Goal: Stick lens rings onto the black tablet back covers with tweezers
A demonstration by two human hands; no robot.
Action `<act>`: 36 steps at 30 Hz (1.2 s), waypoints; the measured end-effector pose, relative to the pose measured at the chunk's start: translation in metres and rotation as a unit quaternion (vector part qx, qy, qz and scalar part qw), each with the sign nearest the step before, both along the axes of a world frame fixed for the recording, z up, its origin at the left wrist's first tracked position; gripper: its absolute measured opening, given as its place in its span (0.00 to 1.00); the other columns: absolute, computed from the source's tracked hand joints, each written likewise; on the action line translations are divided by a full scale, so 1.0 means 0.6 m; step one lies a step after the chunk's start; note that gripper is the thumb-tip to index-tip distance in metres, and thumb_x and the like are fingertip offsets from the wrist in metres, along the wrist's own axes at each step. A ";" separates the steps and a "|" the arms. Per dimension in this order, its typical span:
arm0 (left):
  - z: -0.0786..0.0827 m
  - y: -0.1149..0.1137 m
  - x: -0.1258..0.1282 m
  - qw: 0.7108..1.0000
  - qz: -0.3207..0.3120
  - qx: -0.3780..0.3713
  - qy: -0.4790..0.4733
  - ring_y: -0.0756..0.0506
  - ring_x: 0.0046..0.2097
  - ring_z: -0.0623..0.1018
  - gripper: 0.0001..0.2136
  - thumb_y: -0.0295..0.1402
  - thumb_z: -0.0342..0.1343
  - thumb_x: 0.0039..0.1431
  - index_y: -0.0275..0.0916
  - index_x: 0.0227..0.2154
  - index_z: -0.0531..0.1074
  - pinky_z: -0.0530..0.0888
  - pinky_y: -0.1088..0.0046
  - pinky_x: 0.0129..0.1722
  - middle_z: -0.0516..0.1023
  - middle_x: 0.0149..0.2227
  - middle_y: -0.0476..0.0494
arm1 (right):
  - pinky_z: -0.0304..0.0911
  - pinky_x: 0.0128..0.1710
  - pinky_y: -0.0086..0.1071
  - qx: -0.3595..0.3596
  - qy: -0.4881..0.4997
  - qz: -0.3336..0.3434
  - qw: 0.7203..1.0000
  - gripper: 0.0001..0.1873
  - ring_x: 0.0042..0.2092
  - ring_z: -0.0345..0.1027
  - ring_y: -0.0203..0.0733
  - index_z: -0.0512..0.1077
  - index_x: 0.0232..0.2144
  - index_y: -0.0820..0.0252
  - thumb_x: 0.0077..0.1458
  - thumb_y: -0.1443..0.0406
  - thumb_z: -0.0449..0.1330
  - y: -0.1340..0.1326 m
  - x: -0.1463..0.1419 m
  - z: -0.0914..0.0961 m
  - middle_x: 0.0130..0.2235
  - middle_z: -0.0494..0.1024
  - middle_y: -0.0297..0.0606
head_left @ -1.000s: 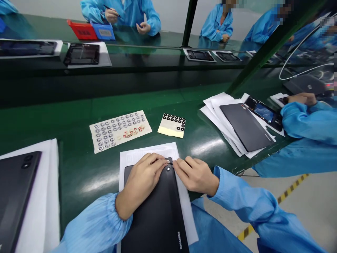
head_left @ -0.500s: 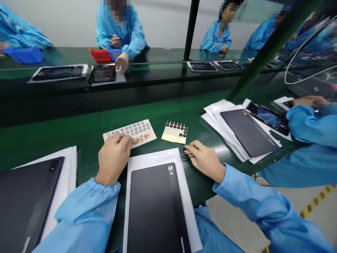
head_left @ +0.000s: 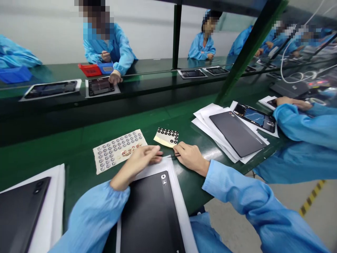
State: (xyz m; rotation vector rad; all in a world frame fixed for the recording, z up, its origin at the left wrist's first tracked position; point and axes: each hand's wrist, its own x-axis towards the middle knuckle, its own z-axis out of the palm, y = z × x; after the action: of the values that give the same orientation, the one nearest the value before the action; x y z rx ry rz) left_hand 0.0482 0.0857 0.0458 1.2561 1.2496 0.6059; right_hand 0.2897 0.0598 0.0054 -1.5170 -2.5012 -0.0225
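Note:
My left hand (head_left: 142, 158) is open over the top edge of the white paper (head_left: 170, 165), its fingers stretched to the right. My right hand (head_left: 192, 157) is closed in a pinch around thin tweezers (head_left: 170, 156), mostly hidden by the fingers. Its fingertips meet the lower right corner of a small sheet of black ring stickers (head_left: 167, 132); I cannot tell whether they grip it. Left of that lies a larger sheet of clear ring stickers (head_left: 107, 151) with red marks. A dark tablet back cover (head_left: 150, 211) rests on the paper before me.
Another dark cover (head_left: 23, 214) lies on paper at left. To the right, a grey cover (head_left: 237, 133) tops stacked papers (head_left: 205, 123), beside an opened tablet (head_left: 254, 116). A co-worker's sleeve (head_left: 295, 123) is close by. A green post (head_left: 250, 52) slants up behind.
My left hand has moved right, off the larger sticker sheet, and its fingers have straightened. My right hand has come to the small sheet's corner. The camera view has shifted.

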 end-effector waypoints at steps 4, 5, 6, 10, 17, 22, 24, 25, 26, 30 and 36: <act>-0.012 0.018 0.094 0.974 0.047 -0.137 -0.175 0.44 0.44 0.86 0.06 0.30 0.60 0.66 0.30 0.39 0.77 0.80 0.68 0.54 0.85 0.43 0.31 | 0.62 0.37 0.28 0.011 0.072 0.004 0.997 0.12 0.42 0.74 0.37 0.77 0.47 0.59 0.67 0.67 0.55 0.002 0.003 -0.009 0.43 0.79 0.38; -0.017 0.023 0.104 0.973 0.054 -0.138 -0.175 0.44 0.42 0.86 0.04 0.26 0.59 0.65 0.30 0.39 0.77 0.81 0.69 0.52 0.85 0.42 0.32 | 0.63 0.38 0.27 0.009 0.126 -0.004 0.992 0.12 0.42 0.74 0.37 0.78 0.47 0.59 0.67 0.66 0.55 0.007 0.005 -0.011 0.42 0.79 0.38; -0.021 0.026 0.110 0.974 0.056 -0.137 -0.170 0.45 0.41 0.86 0.04 0.24 0.59 0.64 0.29 0.40 0.77 0.82 0.70 0.50 0.85 0.41 0.33 | 0.64 0.39 0.27 0.003 0.195 -0.015 0.981 0.12 0.42 0.74 0.37 0.79 0.46 0.59 0.67 0.65 0.56 0.014 0.007 -0.012 0.41 0.79 0.39; -0.033 0.032 0.106 0.975 0.052 -0.134 -0.170 0.44 0.40 0.86 0.10 0.22 0.63 0.60 0.30 0.44 0.78 0.84 0.72 0.44 0.85 0.42 0.34 | 0.65 0.37 0.28 -0.068 0.422 -0.054 0.902 0.13 0.37 0.73 0.37 0.83 0.38 0.60 0.62 0.57 0.64 0.047 0.011 -0.014 0.36 0.79 0.37; -0.047 0.035 0.114 0.982 0.042 -0.112 -0.146 0.43 0.39 0.86 0.08 0.23 0.62 0.61 0.30 0.43 0.77 0.85 0.70 0.42 0.85 0.41 0.33 | 0.57 0.28 0.30 -0.071 0.462 -0.150 0.872 0.23 0.28 0.63 0.37 0.75 0.27 0.64 0.65 0.52 0.56 0.094 0.017 -0.011 0.25 0.72 0.34; -0.032 0.022 0.083 0.988 0.035 -0.077 -0.130 0.44 0.41 0.86 0.10 0.32 0.64 0.63 0.32 0.45 0.77 0.83 0.68 0.46 0.86 0.40 0.34 | 0.62 0.34 0.31 -0.025 0.439 -0.107 0.892 0.18 0.33 0.67 0.38 0.76 0.30 0.62 0.66 0.55 0.58 0.020 -0.002 0.005 0.30 0.75 0.36; -0.017 -0.004 0.045 0.992 0.037 -0.054 -0.110 0.43 0.38 0.85 0.14 0.37 0.68 0.58 0.34 0.43 0.78 0.82 0.68 0.43 0.86 0.37 0.38 | 0.63 0.35 0.29 -0.011 0.354 0.048 0.934 0.12 0.35 0.70 0.36 0.77 0.32 0.60 0.66 0.61 0.59 -0.040 -0.012 0.006 0.33 0.78 0.37; -0.010 -0.022 0.023 0.996 0.035 -0.027 -0.077 0.43 0.37 0.85 0.15 0.39 0.69 0.57 0.36 0.42 0.79 0.82 0.69 0.41 0.86 0.35 0.40 | 0.63 0.34 0.28 0.001 0.295 0.114 0.949 0.09 0.35 0.72 0.35 0.78 0.36 0.59 0.67 0.64 0.59 -0.069 -0.016 0.005 0.35 0.79 0.37; -0.004 -0.042 0.001 0.999 0.029 0.011 -0.026 0.43 0.36 0.84 0.15 0.41 0.69 0.57 0.38 0.42 0.79 0.81 0.70 0.40 0.85 0.35 0.42 | 0.63 0.33 0.28 0.022 0.242 0.156 0.957 0.08 0.35 0.72 0.34 0.78 0.39 0.59 0.67 0.66 0.58 -0.094 -0.020 0.003 0.35 0.79 0.36; 0.004 -0.121 -0.070 0.959 -0.020 0.161 0.231 0.44 0.36 0.83 0.12 0.46 0.60 0.64 0.46 0.44 0.80 0.76 0.72 0.35 0.85 0.35 0.50 | 0.64 0.32 0.28 0.057 0.143 0.191 0.970 0.09 0.34 0.73 0.33 0.76 0.48 0.61 0.69 0.65 0.58 -0.144 -0.027 -0.002 0.37 0.80 0.36; -0.021 -0.162 -0.105 0.960 -0.018 0.158 0.228 0.47 0.35 0.81 0.13 0.48 0.56 0.66 0.49 0.45 0.79 0.74 0.74 0.34 0.84 0.36 0.53 | 0.67 0.31 0.30 0.080 0.057 0.205 0.974 0.13 0.36 0.74 0.36 0.74 0.53 0.66 0.70 0.65 0.58 -0.142 -0.039 0.019 0.40 0.80 0.39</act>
State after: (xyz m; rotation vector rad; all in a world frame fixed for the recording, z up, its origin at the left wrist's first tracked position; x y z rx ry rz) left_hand -0.0149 -0.0115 0.0329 1.7528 1.5442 0.5179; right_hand 0.2662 -0.0253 0.0170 -0.8963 -2.5949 -0.0657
